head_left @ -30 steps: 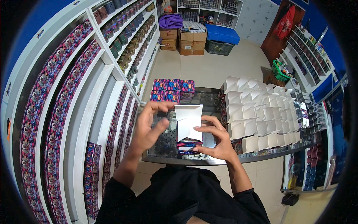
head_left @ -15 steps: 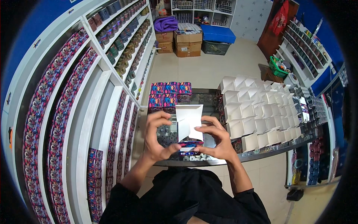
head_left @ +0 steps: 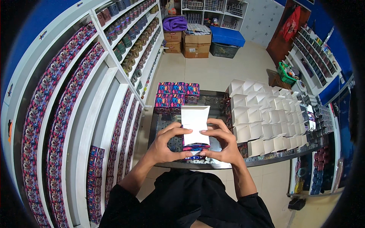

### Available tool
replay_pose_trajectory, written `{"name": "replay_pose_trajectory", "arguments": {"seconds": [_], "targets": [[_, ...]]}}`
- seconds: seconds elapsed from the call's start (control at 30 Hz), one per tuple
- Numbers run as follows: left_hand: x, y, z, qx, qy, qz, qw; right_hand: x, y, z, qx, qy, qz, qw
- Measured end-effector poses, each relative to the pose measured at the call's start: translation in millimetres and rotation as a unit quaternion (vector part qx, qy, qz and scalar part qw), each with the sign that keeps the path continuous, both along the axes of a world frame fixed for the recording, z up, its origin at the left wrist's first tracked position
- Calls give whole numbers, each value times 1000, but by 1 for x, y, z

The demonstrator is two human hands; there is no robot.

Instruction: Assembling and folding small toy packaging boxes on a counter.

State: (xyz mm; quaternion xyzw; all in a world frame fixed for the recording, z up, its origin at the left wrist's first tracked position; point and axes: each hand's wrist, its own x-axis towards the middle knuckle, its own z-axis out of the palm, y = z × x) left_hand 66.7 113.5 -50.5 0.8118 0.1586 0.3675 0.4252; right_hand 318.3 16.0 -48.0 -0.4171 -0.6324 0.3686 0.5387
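Between my hands, over the near edge of the glass-topped counter (head_left: 156, 154), is a small cardboard box (head_left: 195, 118) with a colourful printed outside. Its tall white lid flap stands up at the far side. My left hand (head_left: 164, 144) grips the box's left side, the index finger on the white inner flaps and the thumb low at the front. On the opposite side my right hand (head_left: 223, 143) grips it the same way, index finger on the white card and thumb at the front edge. What lies inside the box is hidden.
Several closed printed boxes (head_left: 177, 100) stand at the counter's far left. Many open boxes with raised white flaps (head_left: 266, 114) fill its right side. Shelves (head_left: 110, 72) with boxes and jars line the left wall. Cartons (head_left: 196, 45) and a blue-lidded crate (head_left: 224, 49) stand at the back.
My left hand, apart from the box with fingers spread before, has closed in on its left side and front. My right hand keeps its grip. The whole view has shifted slightly.
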Motion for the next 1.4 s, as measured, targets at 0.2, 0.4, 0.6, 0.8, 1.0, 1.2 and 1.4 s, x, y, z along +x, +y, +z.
{"name": "replay_pose_trajectory", "arguments": {"seconds": [0.2,0.4,0.6,0.8,1.0,1.2,1.4], "targets": [[2,2,-2,-4,-10,-11,1000,-2,-3,5,31,-21,-30,999],[4,-1,-2,2,-25,18,1000,-1,-8,8,19,-57,-46,997],[6,2,7,17,-27,12,999,-3,-2,5,69,-46,-29,996],[4,2,8,5,-39,7,999,-9,4,-2,106,50,0,993],[15,-8,-21,-41,-185,10,982,-10,4,1,113,16,-17,993],[9,-2,-24,41,-99,49,993,-9,1,-12,76,-42,-50,995],[6,1,-77,57,45,57,996,-7,1,-64,62,-168,-66,982]]}}
